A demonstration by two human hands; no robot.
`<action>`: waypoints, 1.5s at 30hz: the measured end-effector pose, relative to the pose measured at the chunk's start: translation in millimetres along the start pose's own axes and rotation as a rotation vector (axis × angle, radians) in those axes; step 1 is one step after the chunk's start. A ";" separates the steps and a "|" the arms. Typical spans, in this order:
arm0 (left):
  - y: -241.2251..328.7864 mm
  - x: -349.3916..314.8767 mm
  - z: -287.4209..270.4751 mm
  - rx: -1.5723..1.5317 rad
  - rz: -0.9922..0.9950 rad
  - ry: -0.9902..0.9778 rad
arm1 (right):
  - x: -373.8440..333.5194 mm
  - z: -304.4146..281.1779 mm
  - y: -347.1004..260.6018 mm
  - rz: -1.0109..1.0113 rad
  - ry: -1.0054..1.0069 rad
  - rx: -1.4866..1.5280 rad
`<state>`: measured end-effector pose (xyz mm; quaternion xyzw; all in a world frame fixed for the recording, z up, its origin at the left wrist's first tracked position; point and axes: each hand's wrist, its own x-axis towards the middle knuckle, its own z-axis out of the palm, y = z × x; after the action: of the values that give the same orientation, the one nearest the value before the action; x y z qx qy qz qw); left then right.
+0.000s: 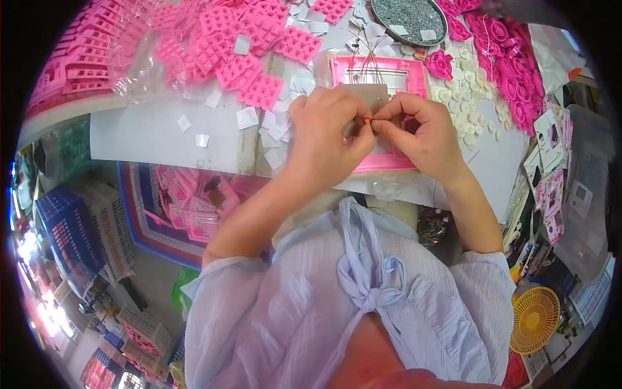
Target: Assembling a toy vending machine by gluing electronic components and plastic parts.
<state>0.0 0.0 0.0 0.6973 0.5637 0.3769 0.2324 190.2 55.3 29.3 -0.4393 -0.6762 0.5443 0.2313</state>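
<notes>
Small assembly workshop: bench heaped with pink plastic parts (240, 52), stacked crates (71, 227).

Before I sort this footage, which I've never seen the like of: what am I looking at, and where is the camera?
The camera sits on a person's head and looks down through a wide lens, which bends the edges. The two bare forearms rising from below are that person's own. The left hand and right hand meet over a pink plastic frame on a white worktable. Together they pinch a tiny orange-tipped part with thin wires; what it is exactly is too small to tell. Around them lie pink grid pieces, small white squares, white round discs and an oval tray of grey bits.
</notes>
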 end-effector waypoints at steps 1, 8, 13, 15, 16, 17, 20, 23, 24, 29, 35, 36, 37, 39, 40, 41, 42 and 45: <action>2.4 0.4 2.2 0.020 0.000 0.017 | -0.7 -0.1 -0.8 0.005 0.007 -0.020; -0.5 -0.5 0.6 -0.058 0.029 0.031 | -3.0 0.8 -1.7 0.076 0.014 0.117; -3.3 -0.2 9.1 -0.055 0.024 0.044 | -2.9 -0.5 0.3 0.067 -0.013 0.080; -6.2 -0.7 11.2 -0.032 0.034 0.063 | -3.2 -0.7 1.4 0.037 -0.009 0.066; -8.5 -1.2 9.7 -0.005 0.046 0.073 | -3.3 -1.1 1.8 0.029 -0.003 0.087; -10.0 -1.6 8.4 0.021 0.058 0.084 | -3.5 -1.6 2.0 0.022 0.003 0.108; -0.2 -2.8 1.4 -0.014 0.031 0.133 | -3.1 -4.5 1.2 0.049 -0.031 0.121; -1.6 -4.7 3.4 -0.033 0.028 0.125 | -3.3 -4.4 -2.0 0.072 -0.030 0.115; -2.5 -4.9 3.9 -0.062 0.012 0.111 | -3.7 -4.3 -1.9 0.073 -0.021 0.129; -3.0 -5.5 -0.4 -0.223 -0.070 0.023 | 0.2 10.0 0.3 -0.373 0.290 -0.273; 0.3 -7.8 1.1 -0.436 -0.239 0.028 | -19.7 22.2 3.8 -0.309 0.218 -0.159; 0.9 -8.3 1.2 -0.397 -0.212 0.039 | -20.1 22.3 4.8 -0.238 0.199 -0.046; 1.6 -8.9 1.2 -0.357 -0.185 0.051 | -20.5 21.9 5.7 -0.167 0.179 0.067; 1.0 -9.0 1.8 -0.283 -0.126 0.068 | -20.6 21.1 5.9 -0.085 0.156 0.192; -0.5 -9.0 2.7 -0.249 -0.094 0.074 | -20.6 20.4 5.2 -0.074 0.154 0.205; -1.6 -8.6 3.3 -0.214 -0.063 0.080 | -20.7 19.9 5.0 -0.064 0.151 0.218; -1.9 -8.1 2.9 -0.203 -0.055 0.086 | -20.3 19.0 5.6 -0.075 0.128 0.216; -3.0 -7.0 2.2 -0.181 -0.042 0.098 | -19.3 16.7 6.9 -0.081 0.087 0.246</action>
<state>-0.7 -5.7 -5.4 0.6422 0.5526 0.4548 0.2745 189.1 30.2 21.0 -0.4033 -0.6108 0.5938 0.3342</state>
